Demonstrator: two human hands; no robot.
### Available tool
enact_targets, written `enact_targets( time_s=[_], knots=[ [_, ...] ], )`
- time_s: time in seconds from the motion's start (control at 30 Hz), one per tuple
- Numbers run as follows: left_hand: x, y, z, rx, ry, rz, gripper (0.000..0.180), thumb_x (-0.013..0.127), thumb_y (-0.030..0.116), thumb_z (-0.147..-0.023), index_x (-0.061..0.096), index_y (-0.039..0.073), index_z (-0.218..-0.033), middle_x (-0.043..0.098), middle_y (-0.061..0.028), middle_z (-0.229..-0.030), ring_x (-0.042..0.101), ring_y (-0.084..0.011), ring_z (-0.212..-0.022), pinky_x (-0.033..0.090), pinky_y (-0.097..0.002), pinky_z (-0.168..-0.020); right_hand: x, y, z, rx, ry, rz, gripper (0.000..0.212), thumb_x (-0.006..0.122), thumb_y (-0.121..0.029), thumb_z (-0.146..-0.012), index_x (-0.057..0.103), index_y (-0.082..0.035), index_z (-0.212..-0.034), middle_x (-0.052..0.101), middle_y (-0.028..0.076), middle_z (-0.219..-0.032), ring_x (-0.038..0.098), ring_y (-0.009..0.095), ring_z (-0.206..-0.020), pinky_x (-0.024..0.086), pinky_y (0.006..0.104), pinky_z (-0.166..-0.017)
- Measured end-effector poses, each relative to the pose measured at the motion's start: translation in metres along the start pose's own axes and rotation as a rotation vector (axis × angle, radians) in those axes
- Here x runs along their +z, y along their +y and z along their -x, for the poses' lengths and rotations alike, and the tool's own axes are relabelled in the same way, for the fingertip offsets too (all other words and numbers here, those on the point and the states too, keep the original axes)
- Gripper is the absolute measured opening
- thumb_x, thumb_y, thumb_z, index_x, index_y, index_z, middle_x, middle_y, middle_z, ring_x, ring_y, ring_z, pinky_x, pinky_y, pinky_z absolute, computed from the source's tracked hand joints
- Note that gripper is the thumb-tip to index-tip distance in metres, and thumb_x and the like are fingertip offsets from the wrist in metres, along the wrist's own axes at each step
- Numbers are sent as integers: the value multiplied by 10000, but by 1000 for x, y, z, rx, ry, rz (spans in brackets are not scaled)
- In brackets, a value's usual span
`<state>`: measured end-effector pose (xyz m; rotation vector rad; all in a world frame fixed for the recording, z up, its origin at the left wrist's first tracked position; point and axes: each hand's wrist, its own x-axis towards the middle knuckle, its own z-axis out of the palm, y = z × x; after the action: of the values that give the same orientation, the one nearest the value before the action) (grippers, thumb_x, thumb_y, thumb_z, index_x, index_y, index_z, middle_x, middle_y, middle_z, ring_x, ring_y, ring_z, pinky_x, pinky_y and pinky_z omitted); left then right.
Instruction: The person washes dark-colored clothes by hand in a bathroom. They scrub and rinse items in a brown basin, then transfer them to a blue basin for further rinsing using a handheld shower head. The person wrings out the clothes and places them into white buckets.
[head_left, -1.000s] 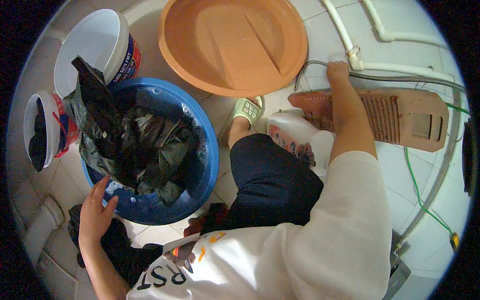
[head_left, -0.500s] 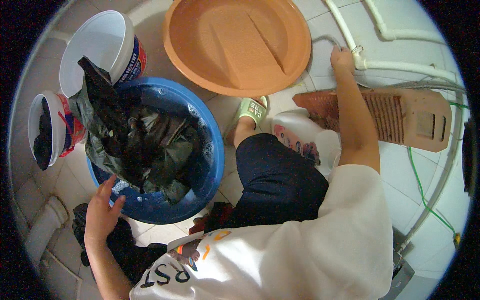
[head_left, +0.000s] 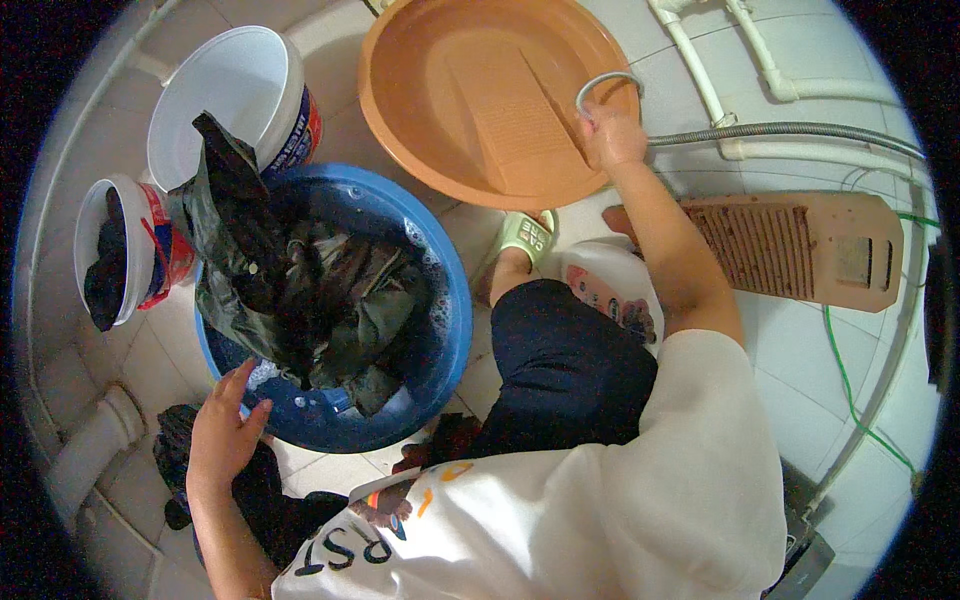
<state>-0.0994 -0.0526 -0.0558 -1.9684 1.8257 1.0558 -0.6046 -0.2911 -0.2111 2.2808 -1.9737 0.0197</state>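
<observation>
In the head view, the right hand (head_left: 612,138) is closing its fingers around a gray hose (head_left: 790,129), near the hose's end. The hose is passing directly through this hand: its end is curving in a loop just beyond the fingers, while its ribbed length is running off to the right along the white pipes (head_left: 690,70). The hand is hanging over the right side of the orange basin (head_left: 510,120), which is sitting at the far middle of the scene, and the hose's loop is showing above that same side.

The left hand (head_left: 226,435) is holding nothing; its fingers and thumb are standing apart over the near left rim of the blue tub (head_left: 462,300). Whether it is pressing on the rim, I cannot tell. Dark clothes (head_left: 350,290) are lying heaped in the sudsy water of this tub, just beyond the left hand, with one part rising above the far left rim.

A large bucket (head_left: 220,95) is tilting beyond the tub, and a small bucket (head_left: 172,240) holding a dark cloth (head_left: 107,270) is leaning to its left. At the right, a washboard (head_left: 800,245) is lying beyond the right forearm, and a plastic jug (head_left: 615,285) is resting between it and the person's knee.
</observation>
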Motion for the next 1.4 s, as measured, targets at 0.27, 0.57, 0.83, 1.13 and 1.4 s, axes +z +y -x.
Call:
enact_targets(
  time_s=[0.27,0.57,0.83,1.13,1.4],
  knots=[
    [-5,3,2,-35,-55,9,523,587,189,-794,402,102,-1275,474,-174,-1232,472,-343,-1116,390,-387,-928,2,-27,5,-225,-237,169,138,536,-204,-769,619,-99,-801,625,131,-765,611,321,-703,479,427,-588],
    [1,-3,4,48,27,-13,488,588,176,-776,445,87,-1233,510,-187,-1172,531,-355,-997,437,-393,-829,20,47,15,462,-431,236,242,391,-175,-850,602,-74,-913,626,144,-940,604,326,-887,485,433,-730],
    [-7,15,-1,-102,-113,91,522,590,179,-786,413,99,-1270,474,-176,-1234,454,-346,-1134,367,-388,-950,5,59,26,612,-421,211,248,401,-184,-857,582,-85,-994,601,144,-1032,581,323,-958,473,433,-780],
    [6,7,-4,57,-5,-27,496,601,169,-769,447,77,-1231,505,-196,-1184,513,-350,-1046,424,-386,-866,5,20,6,214,-649,349,234,478,-178,-812,666,-87,-917,644,114,-953,623,281,-886,501,395,-725],
    [1,16,-6,-26,-66,-2,504,598,185,-774,439,75,-1240,503,-205,-1184,492,-360,-1076,407,-395,-894,15,82,9,629,-379,262,255,456,-197,-835,654,-64,-926,634,138,-974,618,302,-896,497,420,-746]
  ],
)
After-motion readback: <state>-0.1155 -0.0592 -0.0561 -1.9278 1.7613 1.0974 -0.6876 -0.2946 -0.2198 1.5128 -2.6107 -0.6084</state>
